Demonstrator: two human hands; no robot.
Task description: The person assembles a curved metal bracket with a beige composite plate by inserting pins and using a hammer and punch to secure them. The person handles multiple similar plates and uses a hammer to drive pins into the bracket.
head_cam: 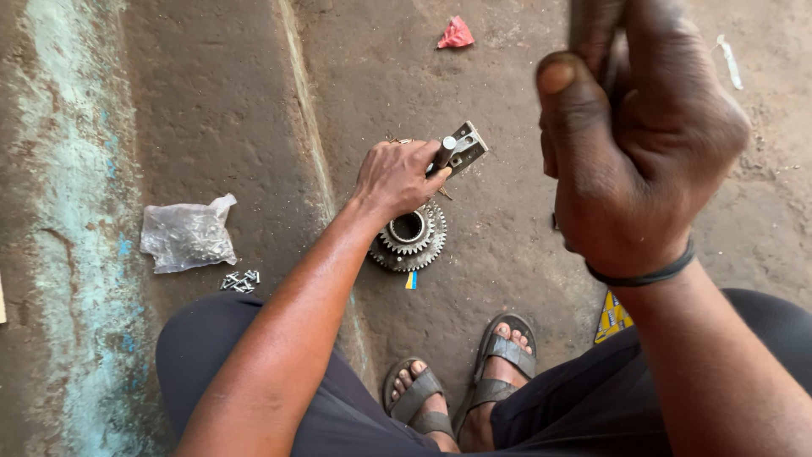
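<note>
Steel gear cluster [412, 238] sits on the concrete floor [507, 211], centre of view, just beyond the sandalled feet [461, 389]. Left hand [396, 176] is clamped around a short metal punch [444, 153], holding it upright over the gear's far edge, beside a small metal block [464, 147]. Right hand [639, 148] is raised high near the camera, fist closed on a handle; the tool head is out of view, so I can't tell what it is.

Judgement: for a clean strike, keep the punch square to the face, fingers low and clear of its top, gear flat so it doesn't rock.

Containers: clear plastic bag [188, 236] lies on the floor to the left, holding small metal parts, looks like fasteners. A few loose screws [241, 281] lie just near of it, outside the bag. Red scrap [456, 34] lies far off.
</note>
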